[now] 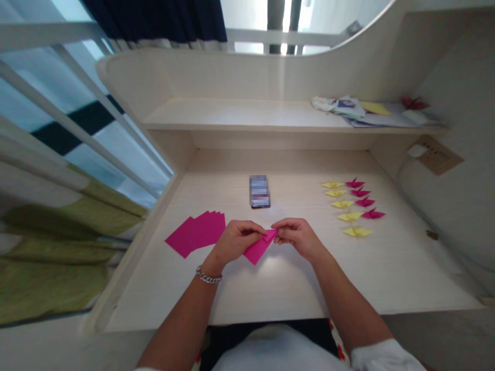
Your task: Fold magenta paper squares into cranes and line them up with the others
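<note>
A partly folded sheet of pink origami paper (255,252) is held just above the desk, in front of my body. My left hand (236,239) pinches its upper left part between thumb and fingers. At the upper right corner, my right hand (297,236) grips the tip with thumb and fingertips. A small folded flap shows between the two hands. Beside my left hand lies a fanned stack of pink paper sheets (193,234). To the right stand two columns of folded paper cranes, yellow cranes (350,217) and pink cranes (364,202).
A phone (260,191) lies on the desk (294,293) beyond my hands. Papers (348,107) and a red folded paper piece (413,103) rest on the shelf (240,113). On the right wall, a plug and cable (402,175) run from a socket plate (441,155).
</note>
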`<state>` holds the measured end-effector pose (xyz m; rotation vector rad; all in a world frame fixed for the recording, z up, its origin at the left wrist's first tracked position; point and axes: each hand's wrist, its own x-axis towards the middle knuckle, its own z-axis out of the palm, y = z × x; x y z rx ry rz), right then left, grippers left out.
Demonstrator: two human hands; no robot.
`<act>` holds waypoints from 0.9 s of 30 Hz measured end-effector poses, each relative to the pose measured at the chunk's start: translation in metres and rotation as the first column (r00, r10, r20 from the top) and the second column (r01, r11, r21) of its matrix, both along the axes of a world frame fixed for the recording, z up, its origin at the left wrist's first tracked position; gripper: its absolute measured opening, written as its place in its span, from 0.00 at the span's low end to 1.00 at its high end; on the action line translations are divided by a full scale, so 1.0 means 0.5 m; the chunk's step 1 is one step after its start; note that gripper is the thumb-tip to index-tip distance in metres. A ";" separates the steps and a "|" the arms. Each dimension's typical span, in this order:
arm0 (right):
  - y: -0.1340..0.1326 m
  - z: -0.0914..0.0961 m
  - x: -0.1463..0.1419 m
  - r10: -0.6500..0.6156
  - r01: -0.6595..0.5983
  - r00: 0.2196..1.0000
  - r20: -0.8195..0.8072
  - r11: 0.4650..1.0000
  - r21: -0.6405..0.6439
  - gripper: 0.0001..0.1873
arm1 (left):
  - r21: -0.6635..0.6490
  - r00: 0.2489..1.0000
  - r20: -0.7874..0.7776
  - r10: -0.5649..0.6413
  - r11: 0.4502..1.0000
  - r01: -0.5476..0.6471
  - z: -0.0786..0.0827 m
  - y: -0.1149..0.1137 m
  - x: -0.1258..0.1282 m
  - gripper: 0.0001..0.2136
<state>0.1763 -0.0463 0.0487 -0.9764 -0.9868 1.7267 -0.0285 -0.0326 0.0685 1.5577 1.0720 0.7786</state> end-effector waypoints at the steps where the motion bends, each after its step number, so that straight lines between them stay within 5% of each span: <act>1: 0.000 0.001 -0.001 -0.016 0.015 1.000 0.023 1.000 0.018 0.12 | 0.011 1.000 -0.001 0.003 1.000 -0.003 -0.001 0.000 -0.001 0.06; 27: 0.006 0.012 -0.006 0.136 -0.150 0.965 0.225 0.988 0.044 0.16 | 0.050 0.997 -0.057 -0.059 0.997 0.062 -0.006 -0.010 -0.006 0.08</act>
